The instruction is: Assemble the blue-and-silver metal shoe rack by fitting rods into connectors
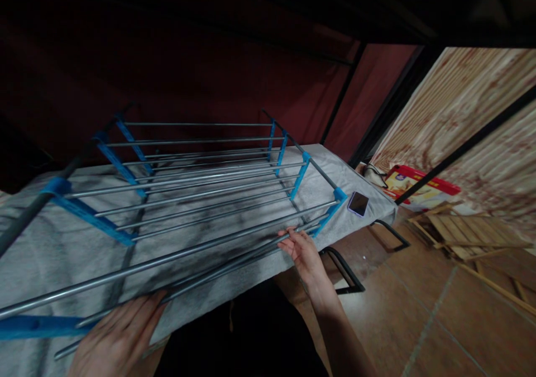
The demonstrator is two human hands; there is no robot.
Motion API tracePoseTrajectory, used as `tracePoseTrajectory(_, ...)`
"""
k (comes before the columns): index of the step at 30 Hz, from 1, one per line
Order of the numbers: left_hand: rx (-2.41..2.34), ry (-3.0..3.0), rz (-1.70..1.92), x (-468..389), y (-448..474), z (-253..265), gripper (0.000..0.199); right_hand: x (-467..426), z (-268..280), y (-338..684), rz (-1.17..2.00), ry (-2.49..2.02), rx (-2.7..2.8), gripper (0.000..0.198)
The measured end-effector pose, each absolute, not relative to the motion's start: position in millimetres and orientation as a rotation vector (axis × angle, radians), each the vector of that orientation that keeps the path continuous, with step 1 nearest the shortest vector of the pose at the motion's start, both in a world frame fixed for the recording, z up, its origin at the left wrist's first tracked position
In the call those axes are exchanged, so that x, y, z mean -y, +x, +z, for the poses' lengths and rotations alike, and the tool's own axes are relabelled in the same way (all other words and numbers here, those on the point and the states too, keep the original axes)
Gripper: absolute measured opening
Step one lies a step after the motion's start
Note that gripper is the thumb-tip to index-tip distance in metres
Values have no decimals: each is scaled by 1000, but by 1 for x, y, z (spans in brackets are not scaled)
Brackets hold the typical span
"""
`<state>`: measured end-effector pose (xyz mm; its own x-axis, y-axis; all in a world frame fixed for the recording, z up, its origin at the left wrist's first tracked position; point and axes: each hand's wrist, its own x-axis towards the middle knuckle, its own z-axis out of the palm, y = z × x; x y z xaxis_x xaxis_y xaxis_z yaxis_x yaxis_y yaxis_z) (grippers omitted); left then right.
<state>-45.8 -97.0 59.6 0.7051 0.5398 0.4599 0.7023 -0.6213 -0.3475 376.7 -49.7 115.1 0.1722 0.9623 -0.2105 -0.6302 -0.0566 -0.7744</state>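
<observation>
Head view, looking down on a grey cloth bearing a wide rack of metal rods and blue brackets. Holding a long grey rod along the rack's near side, with the left hand closed over it close to its free end and the right hand pinching it beside the near right bracket; to the right, lying flat on the cloth, a phone.
</observation>
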Motion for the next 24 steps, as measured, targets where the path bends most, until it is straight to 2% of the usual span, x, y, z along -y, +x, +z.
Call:
tracePoseTrajectory(5, 978, -2399, -525, 97, -41, 66, 42, 50, 115, 378, 1391, -897, 457, 26)
tracePoseTrajectory(17, 1268, -2349, -633, 102, 2, 119, 17, 59, 110, 377, 1445, -967, 480, 30)
tracePoseTrajectory(24, 1492, -2338, -569, 108, 13, 126, 18, 60, 99, 377, 1435, -1096, 512, 33)
